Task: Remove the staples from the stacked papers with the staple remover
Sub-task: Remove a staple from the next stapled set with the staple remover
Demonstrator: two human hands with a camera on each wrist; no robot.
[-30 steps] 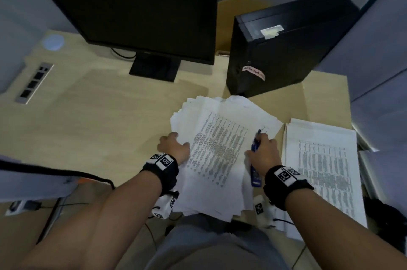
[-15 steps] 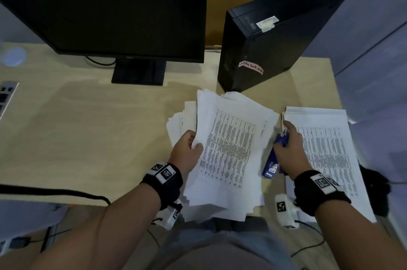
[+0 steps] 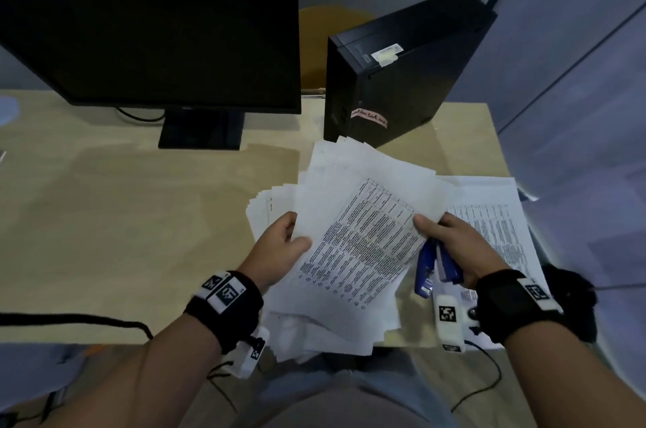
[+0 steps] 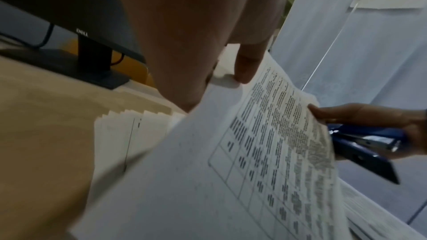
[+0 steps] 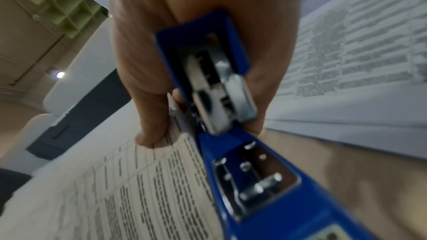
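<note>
Black monitor (image 3: 150, 26) on its stand at the desk's (image 3: 105, 225) rear edge. Black computer tower (image 3: 402, 78), upright, near the rear right corner, bearing a pink handwritten label (image 3: 369, 117).

right hand (image 3: 454, 246) back from the side pile – now pinching lifted sheets (image 3: 367, 228), left hand (image 3: 279, 246) raised

"DELL" logo on monitor (image 4: 82, 33) bezel; other print illegible.

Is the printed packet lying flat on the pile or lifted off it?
Lifted. The printed packet is held tilted above the pile, left hand and right hand gripping opposite edges.
</note>
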